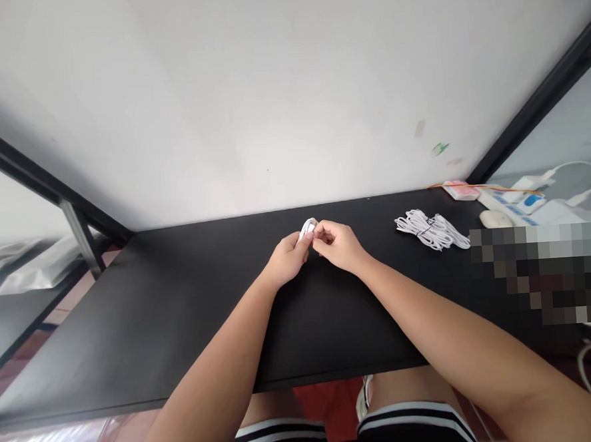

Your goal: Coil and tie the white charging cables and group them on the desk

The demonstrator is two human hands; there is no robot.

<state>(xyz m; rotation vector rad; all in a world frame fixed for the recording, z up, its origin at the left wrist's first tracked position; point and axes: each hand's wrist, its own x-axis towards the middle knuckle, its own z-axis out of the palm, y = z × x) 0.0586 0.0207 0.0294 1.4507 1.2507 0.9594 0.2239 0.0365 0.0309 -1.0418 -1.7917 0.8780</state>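
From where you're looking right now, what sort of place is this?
Looks like an indoor workspace, perhaps a home or small office: there's a black desk, with a power strip and bundled white cables toward its right end.

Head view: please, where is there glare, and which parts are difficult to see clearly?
Head view: pale sheen on the black tabletop at left, whitish glare in the lower-left corner; head view: coarse pixel blocks hiding a patch at right, the white cable in the left hand lacking fine detail.

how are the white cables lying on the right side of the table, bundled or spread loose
Bundled: the white cables lie gathered in close loops, with what looks like a dark tie across them.
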